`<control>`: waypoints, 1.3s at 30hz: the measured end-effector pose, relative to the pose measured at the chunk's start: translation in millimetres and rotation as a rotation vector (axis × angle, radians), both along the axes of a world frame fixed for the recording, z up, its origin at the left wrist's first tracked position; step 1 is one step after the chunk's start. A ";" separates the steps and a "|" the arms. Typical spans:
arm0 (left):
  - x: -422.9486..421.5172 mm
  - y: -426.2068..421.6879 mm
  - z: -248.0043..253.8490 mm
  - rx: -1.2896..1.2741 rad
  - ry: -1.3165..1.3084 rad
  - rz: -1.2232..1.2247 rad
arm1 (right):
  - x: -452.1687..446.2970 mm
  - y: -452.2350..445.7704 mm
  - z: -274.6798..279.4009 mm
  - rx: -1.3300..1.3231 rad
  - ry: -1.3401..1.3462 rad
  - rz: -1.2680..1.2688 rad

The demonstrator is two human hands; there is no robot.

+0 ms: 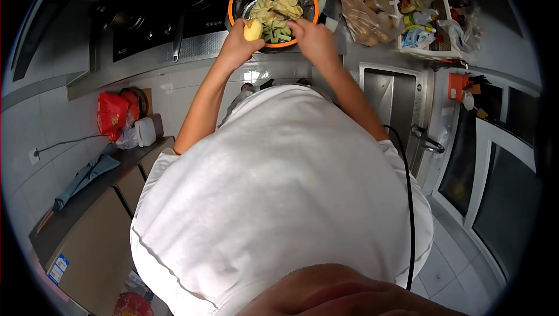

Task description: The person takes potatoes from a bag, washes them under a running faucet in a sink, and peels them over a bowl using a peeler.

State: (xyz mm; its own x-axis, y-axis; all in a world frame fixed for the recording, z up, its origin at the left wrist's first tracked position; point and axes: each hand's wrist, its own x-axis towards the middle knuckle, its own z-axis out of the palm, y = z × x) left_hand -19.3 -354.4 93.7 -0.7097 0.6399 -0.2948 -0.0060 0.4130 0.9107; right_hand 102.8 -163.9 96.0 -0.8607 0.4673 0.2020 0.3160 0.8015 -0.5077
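Observation:
A peeled, pale yellow potato (253,30) is in my left hand (237,47), with the fingers wrapped round it. This hand is at the left front rim of an orange-rimmed bin (232,2). Yellow and green peelings (279,16) lie inside the bin. Over the bin's right side, my right hand (311,37) is closed, with a thin dark tool (282,15) reaching left from its fingers. The tool's exact shape is too small to make out.
A knife (333,2) lies right of the bin, beside a plastic bag of potatoes (368,14) and a white basket of packets (448,10). The stove (148,33) is at the left. A metal sink (387,97) is at the right.

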 end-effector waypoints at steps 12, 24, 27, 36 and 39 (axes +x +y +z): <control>-1.5 6.0 13.0 0.199 -0.311 0.036 | 14.1 -19.7 20.1 -0.271 0.055 0.234; 2.7 4.7 17.3 0.171 -0.170 0.052 | 17.0 1.7 13.2 -0.187 -0.086 0.067; 0.7 5.0 13.7 0.157 -0.148 0.100 | 16.9 -17.0 21.8 -0.299 -0.026 0.124; 1.7 -0.3 17.2 0.115 -0.245 -0.056 | 7.7 4.9 -1.8 -0.121 -0.056 0.042; 3.4 -1.1 13.2 0.069 -0.083 -0.053 | 15.5 -6.0 14.2 -0.195 -0.090 0.057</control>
